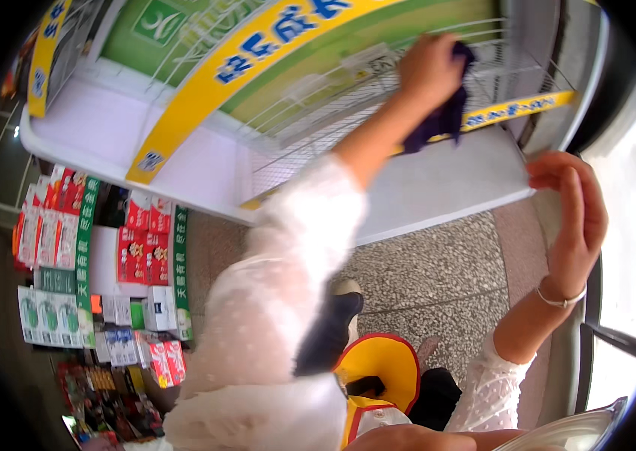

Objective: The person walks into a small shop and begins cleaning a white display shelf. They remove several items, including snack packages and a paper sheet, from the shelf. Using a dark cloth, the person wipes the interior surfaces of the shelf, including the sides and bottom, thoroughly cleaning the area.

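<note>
My left hand, blurred, is closed on a dark purple cloth. The cloth hangs at the front of a wire basket on the display rack, covering part of a yellow strip that bears writing. Below it lies the white bottom shelf. Close to this shelf's right front corner is my right hand, fingers curved and nothing visible in them. Whether its fingertips touch the rack cannot be made out. A bracelet circles the right wrist.
Stacked product boxes fill shelves at the left, edged with green strips. Several colourful packages sit lower left. Speckled stone floor lies below the rack. A bright glass pane borders the right side.
</note>
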`<action>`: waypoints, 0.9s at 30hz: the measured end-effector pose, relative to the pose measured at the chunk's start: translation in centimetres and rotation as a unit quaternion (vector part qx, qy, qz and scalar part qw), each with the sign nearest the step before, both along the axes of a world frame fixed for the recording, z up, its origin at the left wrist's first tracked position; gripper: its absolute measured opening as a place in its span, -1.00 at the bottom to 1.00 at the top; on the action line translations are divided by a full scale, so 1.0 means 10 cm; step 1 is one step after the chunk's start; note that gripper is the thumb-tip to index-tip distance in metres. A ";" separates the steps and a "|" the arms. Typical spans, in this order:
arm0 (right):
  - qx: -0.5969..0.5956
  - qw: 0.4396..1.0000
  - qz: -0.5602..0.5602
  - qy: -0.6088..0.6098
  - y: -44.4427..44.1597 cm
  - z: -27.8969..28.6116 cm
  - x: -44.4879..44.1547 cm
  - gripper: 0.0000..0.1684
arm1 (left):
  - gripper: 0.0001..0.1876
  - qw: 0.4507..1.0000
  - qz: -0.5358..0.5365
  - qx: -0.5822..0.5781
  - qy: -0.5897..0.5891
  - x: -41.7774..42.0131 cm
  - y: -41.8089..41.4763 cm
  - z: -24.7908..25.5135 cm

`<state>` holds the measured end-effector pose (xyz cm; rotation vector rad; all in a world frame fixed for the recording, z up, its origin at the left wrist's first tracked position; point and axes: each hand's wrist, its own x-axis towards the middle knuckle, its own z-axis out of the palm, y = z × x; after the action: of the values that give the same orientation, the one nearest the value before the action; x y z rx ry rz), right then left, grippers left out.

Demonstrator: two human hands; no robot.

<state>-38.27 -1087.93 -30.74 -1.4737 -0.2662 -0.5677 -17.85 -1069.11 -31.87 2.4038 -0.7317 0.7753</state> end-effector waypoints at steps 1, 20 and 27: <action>0.003 1.000 -0.002 -0.001 0.05 0.01 0.03 -0.70 | -0.68 0.998 0.002 0.045 -0.053 0.07 -0.21 0.04; -0.047 0.998 0.028 -0.008 -0.22 -0.04 -0.15 -0.71 | -0.61 0.955 0.259 0.125 -0.072 -0.87 1.99 0.71; 0.025 0.999 0.043 0.021 -0.23 -0.12 -0.15 -0.75 | -0.21 0.935 0.218 0.056 0.274 -0.72 1.94 0.32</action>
<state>-39.76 -1090.27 -31.97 -1.4170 -0.2807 -0.4705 -25.06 -1049.69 -28.63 2.7358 -0.0145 0.1801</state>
